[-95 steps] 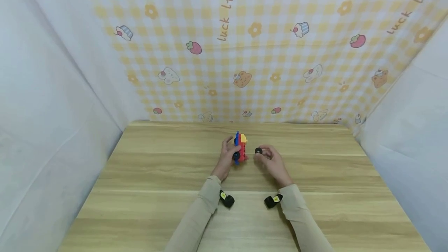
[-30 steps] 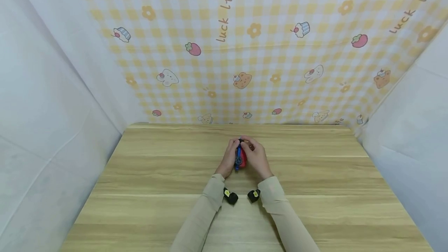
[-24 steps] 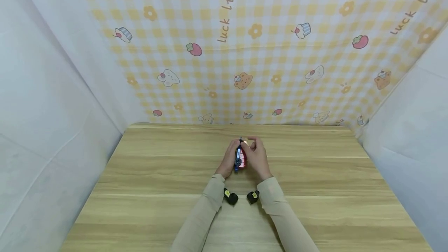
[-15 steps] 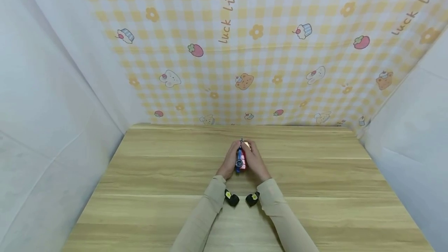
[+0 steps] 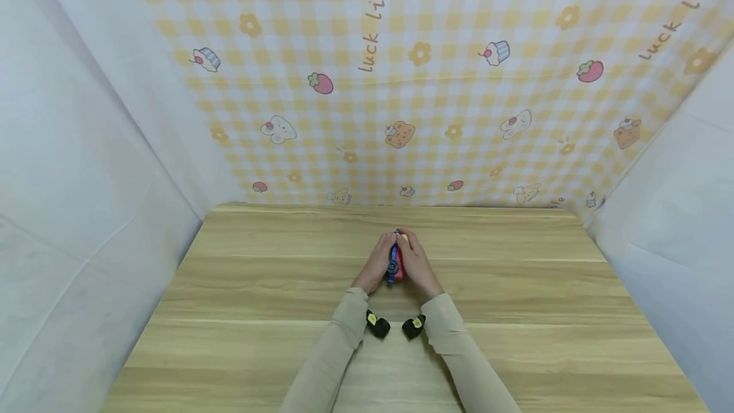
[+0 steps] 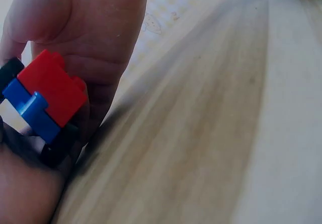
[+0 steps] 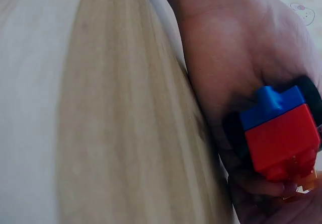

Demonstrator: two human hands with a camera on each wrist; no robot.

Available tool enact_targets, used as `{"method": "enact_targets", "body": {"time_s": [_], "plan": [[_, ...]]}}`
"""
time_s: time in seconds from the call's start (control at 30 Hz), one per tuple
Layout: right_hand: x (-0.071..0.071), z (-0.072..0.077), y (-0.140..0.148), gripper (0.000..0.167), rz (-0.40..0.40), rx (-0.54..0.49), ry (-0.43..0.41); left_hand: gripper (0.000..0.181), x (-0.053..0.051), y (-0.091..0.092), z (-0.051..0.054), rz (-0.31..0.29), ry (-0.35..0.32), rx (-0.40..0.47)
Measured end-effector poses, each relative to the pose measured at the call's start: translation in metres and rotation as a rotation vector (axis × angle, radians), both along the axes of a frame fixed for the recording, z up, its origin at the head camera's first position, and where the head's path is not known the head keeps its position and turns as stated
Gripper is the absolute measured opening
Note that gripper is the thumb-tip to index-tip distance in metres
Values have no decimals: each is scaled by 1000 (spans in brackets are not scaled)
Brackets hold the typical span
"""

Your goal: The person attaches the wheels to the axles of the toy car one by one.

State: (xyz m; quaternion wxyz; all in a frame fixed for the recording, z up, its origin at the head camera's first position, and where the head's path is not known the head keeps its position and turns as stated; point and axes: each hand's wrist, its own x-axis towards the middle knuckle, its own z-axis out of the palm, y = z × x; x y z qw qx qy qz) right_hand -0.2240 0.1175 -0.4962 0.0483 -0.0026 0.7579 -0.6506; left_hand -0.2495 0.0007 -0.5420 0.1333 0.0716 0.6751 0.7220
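A small toy car built of bricks (image 5: 399, 268) is held between my two hands, just above or on the table. It has a blue base, a red body, a bit of yellow at the far end and black wheels. My left hand (image 5: 374, 266) grips it from the blue side; my right hand (image 5: 418, 268) grips it from the red side. Both thumbs meet near the far end and hide that part. In the left wrist view the red block (image 6: 53, 88) shows end-on between dark wheels. The right wrist view shows the blue base (image 7: 274, 103) against the left palm.
The wood-grain table (image 5: 258, 285) stretches out on all sides of the hands. A yellow checked cloth (image 5: 424, 94) hangs behind it, with white sheets (image 5: 74, 196) at either side. Black wrist cameras (image 5: 378, 326) sit at the inner side of the cuffs.
My right hand, which earlier pinched a loose black wheel apart from the car, has come over to the car. The car has turned between the hands. Lately the right fingers lifted and closed round it again.
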Motion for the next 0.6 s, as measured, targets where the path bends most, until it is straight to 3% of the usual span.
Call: {"method": "enact_targets", "body": {"time_s": [0.1,0.2,0.43,0.6], "plan": [[5,12,1,46,27,19,-4,53,0,0,-1,0,-1,9],[5,13,1,45,44,30,-6,52,0,0,-1,0,-13,13],[-7,-14,4,40,1,12,9,49,1,1,0,36,0,0],[-10,-19,7,39,-2,26,13,48,0,3,-2,95,-7,60]]}}
